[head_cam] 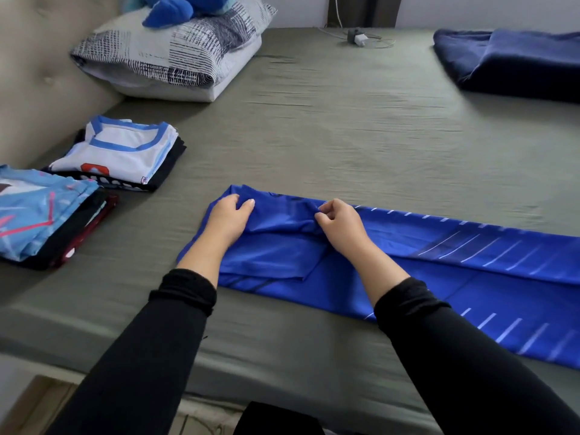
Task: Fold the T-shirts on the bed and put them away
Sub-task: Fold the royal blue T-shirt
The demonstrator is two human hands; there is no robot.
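A: Entry. Royal-blue T-shirt with pale dashed stripes (439, 262) lies as a long band across the near part of the grey-green bed sheet (345, 136), sides folded inward, its collar end to the left.

B: Hands?

A: Left hand (230, 219) rests on the collar end, fingers curled into the bunched cloth. Right hand (340, 224) pinches a fold of the same shirt between thumb and fingertips, just beside the left.

B: Other shirts?

A: Two folded stacks at far left, well apart from the blue shirt: white shirt with light-blue trim (122, 152) atop dark ones; light-blue patterned shirt (40, 208) atop dark and maroon ones.

B: Elsewhere?

A: Patterned grey-white pillow (175, 58) carrying a blue plush toy (169, 11), folded navy blanket (514, 61) far right.
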